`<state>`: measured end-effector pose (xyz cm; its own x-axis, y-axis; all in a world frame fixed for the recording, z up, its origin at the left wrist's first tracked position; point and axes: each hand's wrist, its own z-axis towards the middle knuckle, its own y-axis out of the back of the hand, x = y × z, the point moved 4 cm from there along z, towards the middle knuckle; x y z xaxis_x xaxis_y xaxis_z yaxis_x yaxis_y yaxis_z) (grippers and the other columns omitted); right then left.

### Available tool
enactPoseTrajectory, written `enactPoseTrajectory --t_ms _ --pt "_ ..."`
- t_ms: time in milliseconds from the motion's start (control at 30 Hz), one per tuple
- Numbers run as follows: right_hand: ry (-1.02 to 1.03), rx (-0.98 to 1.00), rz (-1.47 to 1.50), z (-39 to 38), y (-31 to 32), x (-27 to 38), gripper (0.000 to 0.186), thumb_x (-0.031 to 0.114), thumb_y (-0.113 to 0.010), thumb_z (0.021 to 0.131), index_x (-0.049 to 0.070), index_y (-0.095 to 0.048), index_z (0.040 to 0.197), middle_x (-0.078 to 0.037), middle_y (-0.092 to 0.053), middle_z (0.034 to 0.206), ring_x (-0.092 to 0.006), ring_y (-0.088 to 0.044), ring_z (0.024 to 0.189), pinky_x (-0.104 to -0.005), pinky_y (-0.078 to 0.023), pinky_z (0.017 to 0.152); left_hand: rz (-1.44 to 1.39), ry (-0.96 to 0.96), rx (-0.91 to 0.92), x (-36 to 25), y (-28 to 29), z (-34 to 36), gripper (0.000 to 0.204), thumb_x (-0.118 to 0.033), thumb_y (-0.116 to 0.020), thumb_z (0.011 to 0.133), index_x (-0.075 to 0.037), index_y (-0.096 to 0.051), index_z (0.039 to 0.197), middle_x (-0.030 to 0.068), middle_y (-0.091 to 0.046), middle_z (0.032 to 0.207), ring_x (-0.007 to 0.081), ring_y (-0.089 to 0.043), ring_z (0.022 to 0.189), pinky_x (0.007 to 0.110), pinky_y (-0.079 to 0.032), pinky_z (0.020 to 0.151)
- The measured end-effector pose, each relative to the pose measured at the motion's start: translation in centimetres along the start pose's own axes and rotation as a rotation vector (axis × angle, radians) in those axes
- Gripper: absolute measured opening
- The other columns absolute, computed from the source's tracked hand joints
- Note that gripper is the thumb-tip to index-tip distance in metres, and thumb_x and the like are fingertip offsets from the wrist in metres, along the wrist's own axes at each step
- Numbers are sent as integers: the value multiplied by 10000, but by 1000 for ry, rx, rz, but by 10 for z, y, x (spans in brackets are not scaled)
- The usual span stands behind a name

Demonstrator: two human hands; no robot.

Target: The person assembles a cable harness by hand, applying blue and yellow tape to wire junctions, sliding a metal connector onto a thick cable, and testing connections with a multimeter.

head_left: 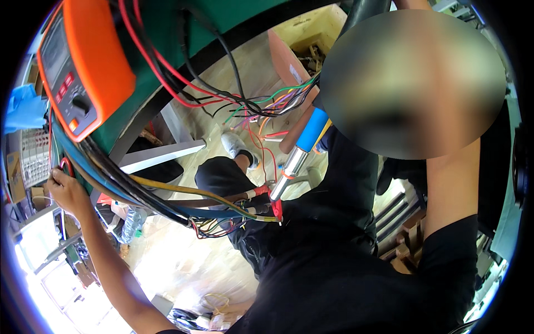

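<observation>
My left hand point(68, 192) is closed at the left, beside a bundle of thick cables point(150, 197). A small red loop point(65, 166) shows at its fingertips; what it belongs to is hidden. The cables' blue, brown, black and yellow-green cores end above my lap. There a red clip point(276, 209) sits by the tip of a silver connector point(293, 167) with a blue sleeve. Thin coloured wires point(289, 103) fan out beyond it. An orange multimeter point(105, 72) stands at the upper left. My right forearm point(453, 181) runs up into a blurred patch that hides most of the hand.
A green tabletop point(158, 19) with a black edge curves across the top, with red and black leads point(153, 58) hanging over it. Below are a grey table leg point(164, 156) and a yellow box point(311, 28) of scraps. Wooden pieces point(409, 247) lie at the lower right.
</observation>
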<state>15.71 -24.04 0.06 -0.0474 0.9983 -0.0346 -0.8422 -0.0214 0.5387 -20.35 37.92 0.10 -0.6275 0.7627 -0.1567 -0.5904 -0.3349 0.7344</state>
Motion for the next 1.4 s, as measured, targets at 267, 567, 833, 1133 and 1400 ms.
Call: enactPoseTrajectory --t_ms 267,567,833,1133,1400 --pt "-465 66 798 -27 9 7 307 255 -592 849 17 -729 987 -152 -718 981 -299 -664 952 -354 -487 871 -125 -145 -271 -22 27 -26 286 -233 -474 956 -13 -653 924 200 -647 982 397 -575 909 456 -439 820" --pt "-565 437 1005 -311 107 -14 224 129 -523 957 -41 -666 986 -104 -670 883 -181 -624 799 -303 -495 727 -506 173 760 -31 83 -284 105 -116 -602 867 -29 -647 904 167 -637 880 341 -601 891 412 -472 811" --pt "-657 1006 1255 -465 38 64 165 83 -473 930 -6 -609 954 -75 -645 825 -122 -581 641 -256 -450 549 -715 475 1454 -2 108 -459 203 -192 -582 790 -40 -652 905 140 -658 756 249 -653 710 377 -509 646" --pt "-934 1330 1263 -492 27 80 145 153 -536 898 37 -622 912 -50 -587 674 -126 -518 517 -271 -389 443 -792 651 1567 -30 123 -448 217 -216 -593 818 -21 -649 894 106 -649 725 199 -634 593 327 -508 559" --pt "-944 1432 1258 -508 20 70 169 161 -547 888 28 -637 944 -58 -612 715 -145 -555 554 -278 -427 468 -802 464 1330 -45 101 -443 240 -207 -590 857 -5 -657 967 137 -680 842 210 -651 792 338 -529 721"
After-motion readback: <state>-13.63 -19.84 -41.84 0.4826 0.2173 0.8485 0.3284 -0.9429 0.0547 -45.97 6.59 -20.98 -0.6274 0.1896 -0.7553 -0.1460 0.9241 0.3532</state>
